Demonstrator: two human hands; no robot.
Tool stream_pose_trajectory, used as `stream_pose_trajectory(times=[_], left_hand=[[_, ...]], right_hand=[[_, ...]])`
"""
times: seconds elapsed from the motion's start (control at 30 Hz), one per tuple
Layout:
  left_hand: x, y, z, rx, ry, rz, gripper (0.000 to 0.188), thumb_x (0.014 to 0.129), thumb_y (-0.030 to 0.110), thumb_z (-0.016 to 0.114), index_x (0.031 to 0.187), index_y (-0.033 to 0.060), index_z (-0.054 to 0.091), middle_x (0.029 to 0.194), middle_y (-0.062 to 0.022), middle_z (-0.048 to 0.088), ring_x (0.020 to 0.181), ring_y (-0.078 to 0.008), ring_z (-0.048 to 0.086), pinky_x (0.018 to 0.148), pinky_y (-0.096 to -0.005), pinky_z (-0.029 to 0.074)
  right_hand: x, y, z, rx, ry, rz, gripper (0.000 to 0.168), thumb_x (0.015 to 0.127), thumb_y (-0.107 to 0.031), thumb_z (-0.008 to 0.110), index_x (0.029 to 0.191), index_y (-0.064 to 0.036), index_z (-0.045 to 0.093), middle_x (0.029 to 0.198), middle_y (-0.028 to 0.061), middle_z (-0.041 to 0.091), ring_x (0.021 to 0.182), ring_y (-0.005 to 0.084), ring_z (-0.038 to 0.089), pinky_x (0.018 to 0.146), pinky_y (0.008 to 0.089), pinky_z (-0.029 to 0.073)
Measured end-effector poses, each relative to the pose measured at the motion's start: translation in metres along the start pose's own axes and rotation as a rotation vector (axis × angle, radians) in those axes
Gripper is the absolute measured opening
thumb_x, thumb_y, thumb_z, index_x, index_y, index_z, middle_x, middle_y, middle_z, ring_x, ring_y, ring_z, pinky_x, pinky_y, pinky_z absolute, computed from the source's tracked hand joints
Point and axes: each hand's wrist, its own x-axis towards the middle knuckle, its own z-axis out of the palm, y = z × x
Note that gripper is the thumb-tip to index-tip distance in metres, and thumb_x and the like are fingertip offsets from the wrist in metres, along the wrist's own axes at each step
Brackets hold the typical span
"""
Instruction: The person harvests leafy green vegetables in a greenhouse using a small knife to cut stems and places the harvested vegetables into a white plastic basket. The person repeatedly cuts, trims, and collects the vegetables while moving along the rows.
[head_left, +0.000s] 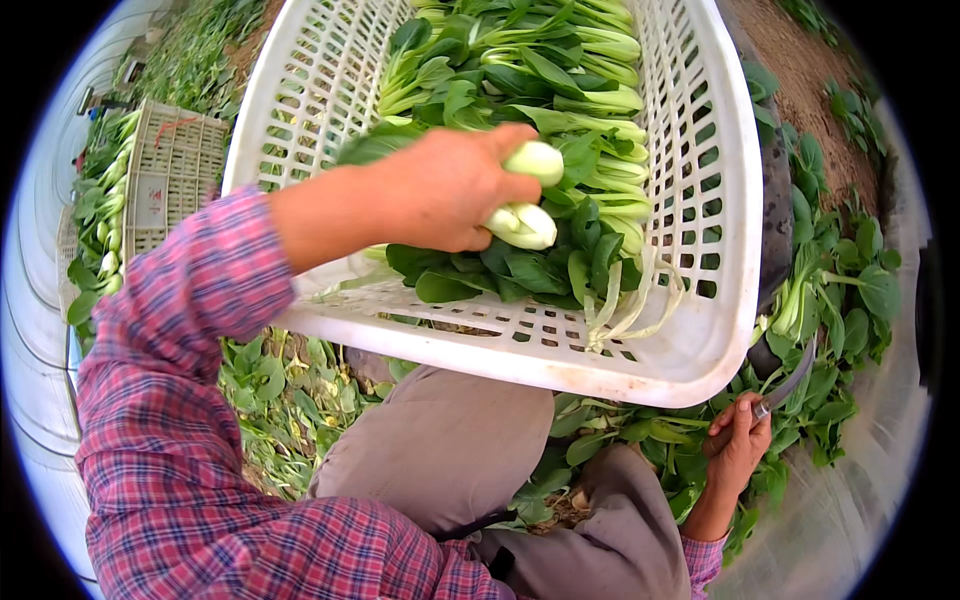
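My left hand (450, 187) is over a white plastic crate (517, 360), closed around two bok choy heads (529, 225), with their pale cut bases pointing right. Beneath it, rows of bok choy (615, 97) fill much of the crate, most stem ends along its right wall. A pale tie strip (637, 307) hangs over the crate's near right inside corner. My right hand (739, 439) is low at the right, outside the crate, gripping the handle of a curved harvesting knife (791, 382). Its blade points up toward growing bok choy (799, 300).
Another crate (176, 172), piled with bok choy (109, 217), stands at the left. Leafy plants and trimmings (300, 397) cover the ground around my knees. Clear plastic sheeting (847, 510) edges the bed at the right. Bare soil (817, 97) shows at the upper right.
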Motion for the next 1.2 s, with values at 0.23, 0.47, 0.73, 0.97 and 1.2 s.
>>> stream_pose_trajectory(times=[0.23, 0.47, 0.73, 0.97, 1.2], left_hand=[[0.004, -0.016, 0.063, 0.097, -0.036, 0.021, 0.088, 0.067, 0.058, 0.058, 0.137, 0.021, 0.019, 0.139, -0.0241, 0.009, 0.128, -0.0397, 0.016, 0.098, -0.058, 0.017], [0.013, -0.02, 0.117, 0.246, -0.385, 0.011, 0.086, 0.061, 0.042, 0.066, 0.132, 0.0122, 0.028, 0.139, -0.023, 0.013, 0.13, -0.0358, 0.011, 0.099, -0.0603, 0.01], [0.011, -0.06, 0.182, 0.133, -0.391, 0.02, 0.054, 0.072, 0.051, 0.052, 0.103, 0.0065, 0.053, 0.109, -0.0231, 0.044, 0.106, -0.0372, 0.04, 0.095, -0.0544, 0.019], [0.043, -0.032, 0.106, 0.005, -0.629, 0.008, 0.065, 0.069, 0.054, 0.057, 0.116, 0.0103, 0.046, 0.117, -0.0229, 0.04, 0.107, -0.0411, 0.039, 0.096, -0.0566, 0.022], [0.039, 0.004, -0.025, -0.184, -0.699, -0.135, 0.056, 0.072, 0.019, 0.062, 0.125, 0.0145, 0.042, 0.121, -0.0194, 0.046, 0.106, -0.0346, 0.048, 0.088, -0.0381, 0.042]], right_hand=[[-0.022, 0.008, -0.02, -0.06, 0.039, 0.031, 0.013, 0.086, -0.014, 0.052, 0.083, -0.003, 0.048, 0.058, 0.003, 0.047, 0.048, 0.009, 0.044, 0.045, 0.0199, 0.037], [-0.025, 0.0, -0.046, -0.018, 0.066, 0.116, 0.016, 0.084, -0.018, 0.055, 0.082, -0.003, 0.048, 0.057, 0.0024, 0.047, 0.045, 0.0096, 0.044, 0.042, 0.0204, 0.036], [0.031, -0.014, -0.034, 0.106, -0.053, 0.22, 0.017, 0.075, -0.004, 0.063, 0.083, -0.003, 0.048, 0.066, 0.0013, 0.051, 0.048, 0.007, 0.049, 0.043, 0.0193, 0.039], [0.059, -0.039, -0.029, -0.048, -0.166, 0.343, 0.017, 0.08, -0.014, 0.059, 0.09, -0.003, 0.052, 0.073, 0.0012, 0.052, 0.057, 0.007, 0.05, 0.044, 0.0209, 0.043], [0.057, -0.138, -0.034, -0.264, -0.232, 0.468, 0.024, 0.08, -0.017, 0.059, 0.096, 0.0, 0.053, 0.072, 0.0014, 0.054, 0.061, 0.0094, 0.053, 0.046, 0.0237, 0.047]])
